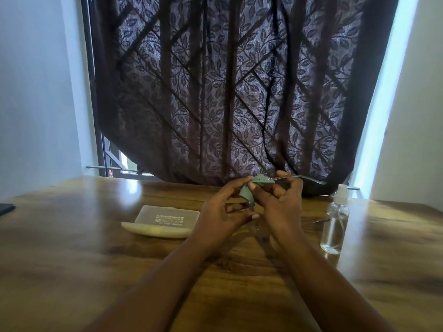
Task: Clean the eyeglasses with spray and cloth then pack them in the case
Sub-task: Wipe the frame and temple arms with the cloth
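Observation:
Both hands are raised together above the middle of the wooden table [72, 248]. My left hand [223, 212] pinches a small green cloth [247, 191] against the clear-framed eyeglasses [299, 179]. My right hand [280, 207] grips the glasses near the hinge; one thin temple arm sticks out to the right, and the lenses are mostly hidden between the hands. The open pale glasses case [165, 221] lies on the table left of the hands. A clear spray bottle [335, 224] with a white nozzle stands upright to the right.
A dark leaf-patterned curtain [227, 92] hangs right behind the table's far edge. A dark flat object [6, 208] pokes in at the left edge of the table. White walls flank both sides.

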